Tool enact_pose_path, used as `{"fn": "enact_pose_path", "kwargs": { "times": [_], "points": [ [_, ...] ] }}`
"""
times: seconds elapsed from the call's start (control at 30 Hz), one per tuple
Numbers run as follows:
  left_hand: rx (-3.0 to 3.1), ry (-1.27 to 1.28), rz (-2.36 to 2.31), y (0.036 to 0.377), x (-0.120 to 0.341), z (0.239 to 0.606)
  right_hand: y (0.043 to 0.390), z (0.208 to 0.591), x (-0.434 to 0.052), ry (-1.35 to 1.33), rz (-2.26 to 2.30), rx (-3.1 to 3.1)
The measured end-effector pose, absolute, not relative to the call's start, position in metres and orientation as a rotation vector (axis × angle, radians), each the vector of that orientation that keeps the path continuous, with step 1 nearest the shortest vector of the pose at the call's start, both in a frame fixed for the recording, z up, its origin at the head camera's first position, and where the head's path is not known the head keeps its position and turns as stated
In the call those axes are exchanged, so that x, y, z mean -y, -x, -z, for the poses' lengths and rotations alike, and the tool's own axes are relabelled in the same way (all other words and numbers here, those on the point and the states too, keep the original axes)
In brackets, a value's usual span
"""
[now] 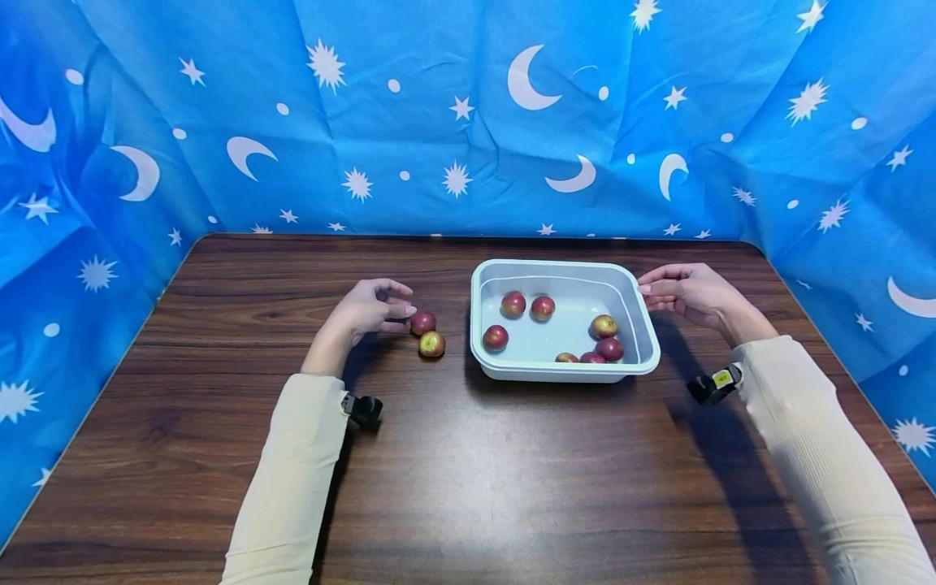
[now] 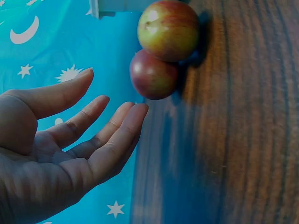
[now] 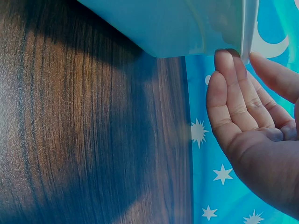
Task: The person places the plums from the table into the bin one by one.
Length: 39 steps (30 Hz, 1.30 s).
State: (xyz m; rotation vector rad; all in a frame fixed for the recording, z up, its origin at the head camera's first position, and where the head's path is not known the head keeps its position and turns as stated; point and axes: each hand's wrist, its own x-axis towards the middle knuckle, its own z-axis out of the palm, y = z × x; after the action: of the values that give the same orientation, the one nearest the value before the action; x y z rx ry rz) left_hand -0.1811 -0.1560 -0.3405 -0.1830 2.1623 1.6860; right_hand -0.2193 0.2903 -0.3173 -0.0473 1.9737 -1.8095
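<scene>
Two plums, a dark red plum (image 1: 422, 322) and a yellow-red plum (image 1: 431, 344), touch each other on the table left of the tub. My left hand (image 1: 371, 308) hovers beside the dark red one, thumb and fingers spread apart with nothing between them; the left wrist view shows a small gap from fingertips to fruit. A white plastic tub (image 1: 563, 368) holds several plums, some near its left side and others toward the front right. At the tub's right end, my right hand (image 1: 691, 294) pinches the rim, thumb on one side and fingertips against the outer wall (image 3: 187, 28).
The brown wood-grain table (image 1: 468, 479) extends in front of the tub and to both sides. A blue curtain (image 1: 439, 122) with white moons and stars stands along the table's back and side edges.
</scene>
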Motion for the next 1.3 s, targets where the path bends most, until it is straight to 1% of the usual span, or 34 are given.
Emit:
{"fn": "enact_pose_path", "kwargs": {
  "times": [0.3,0.7,0.93,1.3],
  "points": [
    [-2.120,0.205,-1.688,0.184,0.152,0.351,0.219,0.319,-0.291,0.046,1.823,-1.949],
    [-2.139,0.199,-1.662,0.187,0.149,0.357,0.220,0.318,-0.290,-0.020,1.760,-2.065],
    [-2.150,0.185,-1.650,0.188,0.147,0.358,0.223,0.319,-0.291,0.004,1.800,-1.989],
    [-2.153,0.163,-1.657,0.190,0.147,0.362,0.221,0.319,-0.290,-0.033,1.758,-2.071]
  ]
}}
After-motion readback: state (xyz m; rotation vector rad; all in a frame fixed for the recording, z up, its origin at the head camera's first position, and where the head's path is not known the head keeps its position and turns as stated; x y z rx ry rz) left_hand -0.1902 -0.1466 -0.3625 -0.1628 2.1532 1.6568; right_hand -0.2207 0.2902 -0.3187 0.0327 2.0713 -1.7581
